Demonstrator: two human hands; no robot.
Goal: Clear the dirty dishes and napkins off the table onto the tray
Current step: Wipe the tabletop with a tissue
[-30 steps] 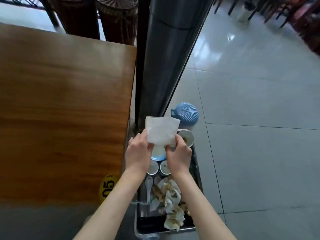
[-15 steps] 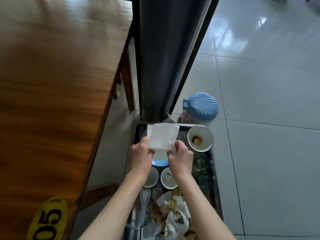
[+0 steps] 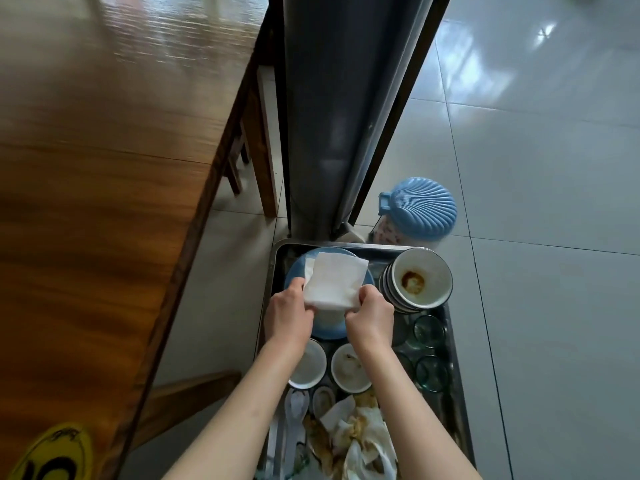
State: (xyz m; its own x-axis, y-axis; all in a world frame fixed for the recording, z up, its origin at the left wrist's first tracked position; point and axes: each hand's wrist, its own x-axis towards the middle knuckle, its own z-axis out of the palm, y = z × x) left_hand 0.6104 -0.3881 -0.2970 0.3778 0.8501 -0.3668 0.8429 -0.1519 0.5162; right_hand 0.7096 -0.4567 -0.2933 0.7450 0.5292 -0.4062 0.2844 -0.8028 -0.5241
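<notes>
A clean white folded napkin (image 3: 334, 283), flat and roughly square, is held above the blue plate (image 3: 329, 327) at the far end of the metal tray (image 3: 457, 379). The left hand (image 3: 289, 315) pinches its near left corner, the right hand (image 3: 370, 315) its near right corner (fingers curled tight on the paper), so the sheet stands beyond the knuckles. Soiled crumpled napkins (image 3: 353, 441) lie at the tray's near end.

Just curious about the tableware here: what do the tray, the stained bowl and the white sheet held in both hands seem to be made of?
The tray looks like stainless steel: grey, shiny, reflective rim. The stained bowl seems glazed ceramic, possibly melamine: smooth, glossy white inside. The white sheet, pinched by the left hand and right hand, looks like soft, matte paper tissue with a faint texture.
</notes>
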